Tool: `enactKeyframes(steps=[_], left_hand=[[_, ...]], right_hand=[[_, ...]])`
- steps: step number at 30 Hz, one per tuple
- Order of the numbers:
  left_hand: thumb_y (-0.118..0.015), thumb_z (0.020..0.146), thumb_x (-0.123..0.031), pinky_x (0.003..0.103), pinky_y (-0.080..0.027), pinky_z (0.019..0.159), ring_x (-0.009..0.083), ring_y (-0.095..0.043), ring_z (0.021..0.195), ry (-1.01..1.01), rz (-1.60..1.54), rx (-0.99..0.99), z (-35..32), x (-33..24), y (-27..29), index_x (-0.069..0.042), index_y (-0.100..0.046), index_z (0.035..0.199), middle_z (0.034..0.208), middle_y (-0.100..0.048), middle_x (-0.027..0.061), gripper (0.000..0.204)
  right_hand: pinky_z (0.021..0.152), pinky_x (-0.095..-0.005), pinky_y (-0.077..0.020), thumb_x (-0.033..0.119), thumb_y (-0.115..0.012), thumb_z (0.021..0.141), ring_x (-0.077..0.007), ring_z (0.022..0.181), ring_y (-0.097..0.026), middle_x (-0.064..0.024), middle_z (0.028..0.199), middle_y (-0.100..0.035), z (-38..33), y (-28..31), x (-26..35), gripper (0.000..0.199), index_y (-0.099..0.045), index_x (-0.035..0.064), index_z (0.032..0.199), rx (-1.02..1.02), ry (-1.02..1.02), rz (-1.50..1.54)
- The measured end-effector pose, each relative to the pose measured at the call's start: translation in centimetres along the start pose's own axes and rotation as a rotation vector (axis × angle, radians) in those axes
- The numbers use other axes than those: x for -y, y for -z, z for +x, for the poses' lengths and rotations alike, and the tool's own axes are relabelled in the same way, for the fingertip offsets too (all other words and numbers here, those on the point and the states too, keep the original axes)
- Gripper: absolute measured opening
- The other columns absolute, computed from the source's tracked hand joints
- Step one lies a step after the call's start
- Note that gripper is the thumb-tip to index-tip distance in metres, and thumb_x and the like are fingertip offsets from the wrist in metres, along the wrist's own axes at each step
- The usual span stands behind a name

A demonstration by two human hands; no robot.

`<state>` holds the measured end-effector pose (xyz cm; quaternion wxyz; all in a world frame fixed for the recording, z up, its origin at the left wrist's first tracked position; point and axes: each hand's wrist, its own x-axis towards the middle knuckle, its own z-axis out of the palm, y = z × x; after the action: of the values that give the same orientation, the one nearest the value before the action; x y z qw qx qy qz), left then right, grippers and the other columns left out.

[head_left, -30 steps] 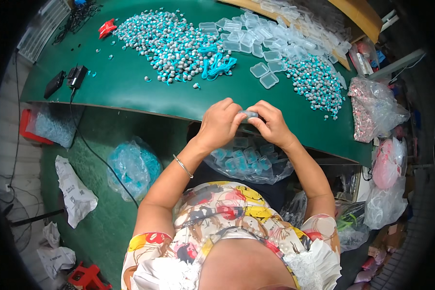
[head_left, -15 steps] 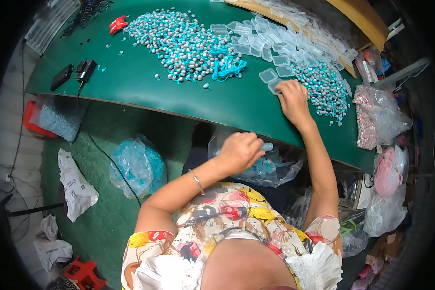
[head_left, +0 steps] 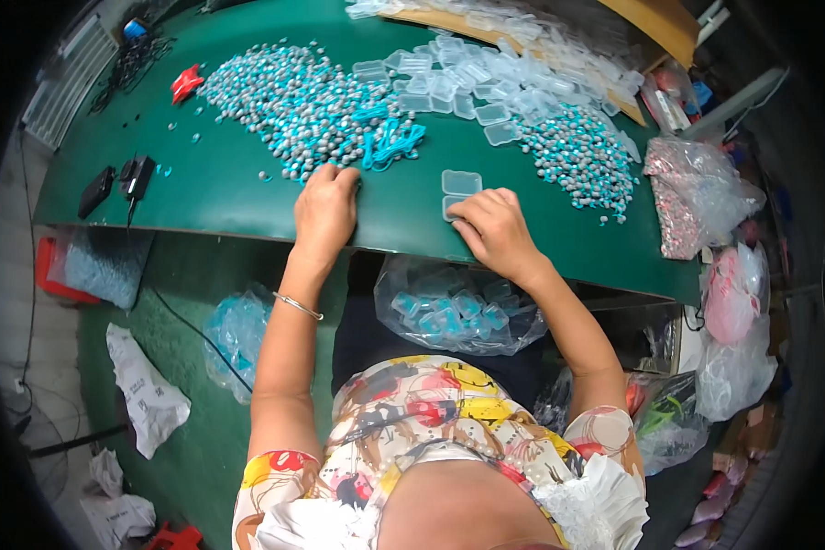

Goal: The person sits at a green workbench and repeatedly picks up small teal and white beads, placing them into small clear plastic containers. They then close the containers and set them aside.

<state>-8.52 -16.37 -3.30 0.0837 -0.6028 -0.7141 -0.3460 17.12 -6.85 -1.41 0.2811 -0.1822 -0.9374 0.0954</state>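
My left hand [head_left: 325,213] is at the near edge of a large pile of small grey-and-blue pieces [head_left: 284,101]. Its fingers are drawn together, pointing away from me, and their tips hide whatever they pinch. Beside them on the pile lies a bundle of blue cord [head_left: 394,144]. With my right hand [head_left: 501,231] I grip the near half of a small clear plastic box [head_left: 461,182], which lies open on the green table [head_left: 238,197] with its two halves unfolded. Some of the near half is covered by my fingers.
More clear boxes [head_left: 495,78] are heaped at the back. A second pile of grey-and-blue pieces [head_left: 582,160] lies to the right, near a bag of pinkish pieces [head_left: 674,197]. Below the table edge hangs a clear bag of filled boxes [head_left: 454,316]. Black adapters [head_left: 136,176] sit left.
My left hand has risen from above the bag at the table edge to the pile. My right hand has drawn an open box nearer, away from the heap. The view has shifted slightly.
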Motion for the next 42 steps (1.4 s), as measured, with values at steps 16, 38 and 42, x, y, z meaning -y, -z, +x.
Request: enactKeyframes(steps=[16,38,42], left_hand=[[-0.071,0.080,-0.003,0.037,-0.053,0.066,0.0278,-0.066,0.074,0.109,-0.663,0.166,-0.6,-6.3,-1.9,-0.002,-0.068,0.096,0.088,-0.067,0.0136,0.016],[-0.074,0.078,-0.020,0.044,-0.048,0.073,0.0335,-0.059,0.087,-0.161,-0.277,0.217,-0.3,-8.7,-3.7,-0.006,-0.062,0.113,0.088,-0.058,0.0119,0.039],[-0.075,0.078,-0.022,0.045,-0.047,0.075,0.0328,-0.059,0.090,-0.176,-0.227,0.265,-0.3,-8.6,-3.1,-0.007,-0.062,0.110,0.089,-0.057,0.0115,0.038]], right_hand=[[0.083,-0.0465,-0.0358,0.015,-0.068,0.077,-0.0227,0.085,-0.063,-0.0023,0.083,-0.068,1.7,1.5,-10.4,0.012,-0.071,0.0143,0.089,-0.155,-0.389,-0.581],[0.078,-0.0424,-0.0403,0.015,-0.067,0.084,-0.0260,0.085,-0.062,-0.0033,0.085,-0.066,2.6,0.8,-2.2,0.007,-0.069,0.0116,0.091,-0.062,-0.250,0.006],[0.074,-0.0398,-0.0467,0.008,-0.072,0.079,-0.0267,0.081,-0.062,-0.0072,0.087,-0.066,6.9,-1.2,-3.3,0.014,-0.069,0.0080,0.093,-0.046,-0.043,0.046]])
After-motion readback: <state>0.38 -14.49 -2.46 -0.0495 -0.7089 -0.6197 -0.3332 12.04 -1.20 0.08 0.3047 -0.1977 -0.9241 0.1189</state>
